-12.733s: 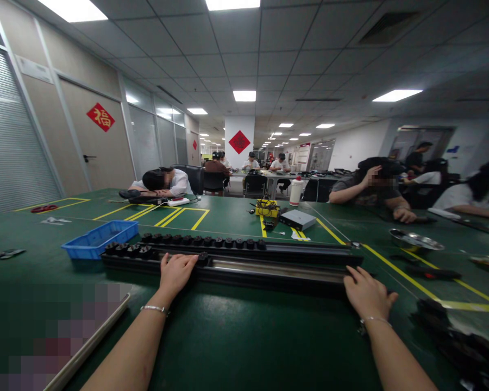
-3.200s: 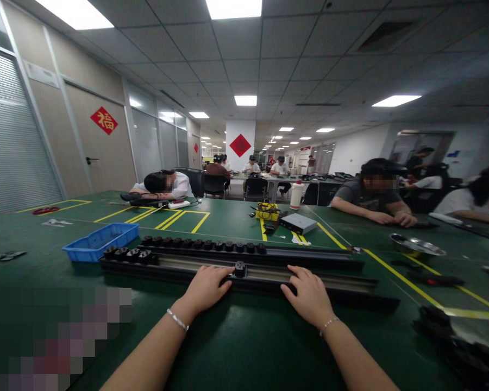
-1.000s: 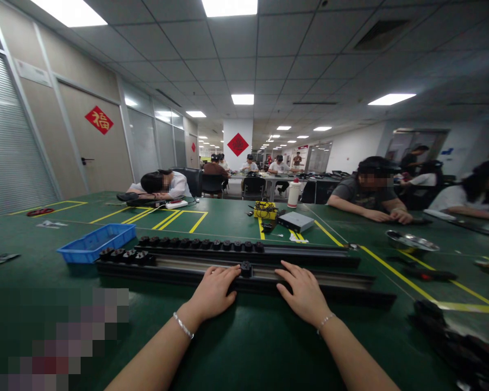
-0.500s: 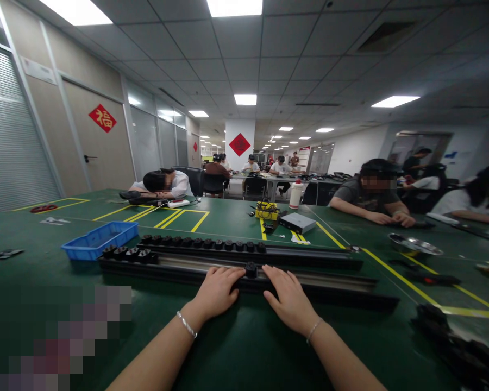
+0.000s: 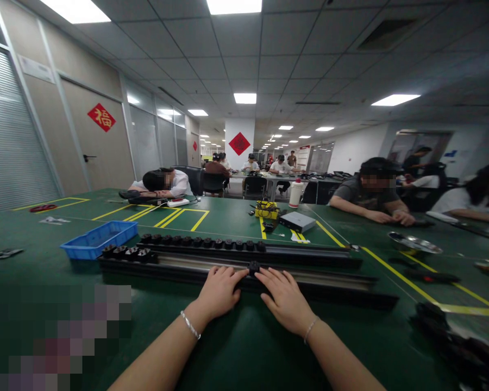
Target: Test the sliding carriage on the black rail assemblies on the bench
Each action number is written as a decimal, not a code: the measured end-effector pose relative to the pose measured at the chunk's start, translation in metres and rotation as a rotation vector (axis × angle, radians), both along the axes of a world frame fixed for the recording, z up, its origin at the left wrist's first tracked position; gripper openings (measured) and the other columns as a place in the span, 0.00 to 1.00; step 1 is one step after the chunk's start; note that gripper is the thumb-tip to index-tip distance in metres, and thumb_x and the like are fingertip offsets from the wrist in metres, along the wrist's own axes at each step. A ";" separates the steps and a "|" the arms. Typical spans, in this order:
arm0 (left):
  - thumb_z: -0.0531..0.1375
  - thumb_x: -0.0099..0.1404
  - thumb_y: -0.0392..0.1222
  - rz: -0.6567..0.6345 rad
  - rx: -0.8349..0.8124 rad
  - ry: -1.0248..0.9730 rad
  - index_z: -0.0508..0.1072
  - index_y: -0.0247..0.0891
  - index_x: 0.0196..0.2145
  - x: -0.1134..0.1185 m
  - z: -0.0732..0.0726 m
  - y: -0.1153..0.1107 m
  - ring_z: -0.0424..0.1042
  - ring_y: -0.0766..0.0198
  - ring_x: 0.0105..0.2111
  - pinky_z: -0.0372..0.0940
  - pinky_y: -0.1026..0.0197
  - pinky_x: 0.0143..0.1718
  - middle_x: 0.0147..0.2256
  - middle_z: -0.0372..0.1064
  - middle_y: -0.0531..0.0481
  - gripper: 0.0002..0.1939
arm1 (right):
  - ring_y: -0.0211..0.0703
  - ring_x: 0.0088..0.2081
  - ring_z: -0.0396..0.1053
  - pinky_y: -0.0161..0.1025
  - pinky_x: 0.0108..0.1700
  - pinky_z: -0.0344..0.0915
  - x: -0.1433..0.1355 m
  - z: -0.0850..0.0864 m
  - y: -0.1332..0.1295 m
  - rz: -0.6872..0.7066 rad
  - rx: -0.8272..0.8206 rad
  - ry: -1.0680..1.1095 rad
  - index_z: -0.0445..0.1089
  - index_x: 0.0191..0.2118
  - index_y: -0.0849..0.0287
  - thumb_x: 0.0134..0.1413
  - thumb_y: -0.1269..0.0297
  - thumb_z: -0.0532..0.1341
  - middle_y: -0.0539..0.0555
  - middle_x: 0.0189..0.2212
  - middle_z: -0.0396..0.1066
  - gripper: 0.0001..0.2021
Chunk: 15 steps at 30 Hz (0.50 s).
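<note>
The small black boxy block (image 5: 254,266) sits on the near long black silvery-channelled rail (image 5: 328,279), between the outstretched left grip (image 5: 220,292) and right grip (image 5: 287,300); firmness I cannot tell; uneven fingertip pressure could tilt or jam it.

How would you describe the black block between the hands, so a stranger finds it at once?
On the green table, find the nearer long black rail. The black block sits there between the left hand and the right hand. Other blocks stand in rows; this one stands alone.
</note>
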<state>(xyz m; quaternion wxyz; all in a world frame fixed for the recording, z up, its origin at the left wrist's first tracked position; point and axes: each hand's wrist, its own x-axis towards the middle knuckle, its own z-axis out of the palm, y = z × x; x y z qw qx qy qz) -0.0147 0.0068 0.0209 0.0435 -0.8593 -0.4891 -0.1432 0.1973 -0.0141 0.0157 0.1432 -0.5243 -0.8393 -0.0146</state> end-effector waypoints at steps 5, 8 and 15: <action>0.53 0.60 0.41 0.014 0.003 0.008 0.57 0.53 0.57 0.001 -0.001 0.000 0.63 0.56 0.46 0.51 0.52 0.49 0.43 0.67 0.50 0.27 | 0.44 0.61 0.49 0.53 0.61 0.41 -0.001 0.001 -0.001 -0.009 -0.011 -0.017 0.55 0.60 0.46 0.58 0.56 0.47 0.49 0.62 0.52 0.24; 0.52 0.60 0.41 0.014 0.017 -0.006 0.58 0.53 0.57 0.001 -0.002 0.001 0.63 0.56 0.45 0.52 0.52 0.48 0.42 0.67 0.50 0.26 | 0.44 0.59 0.51 0.52 0.61 0.40 -0.002 0.001 -0.002 -0.013 0.001 -0.026 0.55 0.60 0.45 0.57 0.56 0.49 0.50 0.61 0.53 0.25; 0.52 0.60 0.41 0.026 0.008 0.011 0.57 0.55 0.57 0.003 -0.001 0.002 0.63 0.55 0.45 0.52 0.51 0.47 0.42 0.67 0.49 0.27 | 0.45 0.58 0.53 0.50 0.60 0.40 -0.012 -0.008 -0.002 -0.072 0.086 -0.024 0.54 0.61 0.43 0.53 0.63 0.52 0.53 0.60 0.55 0.28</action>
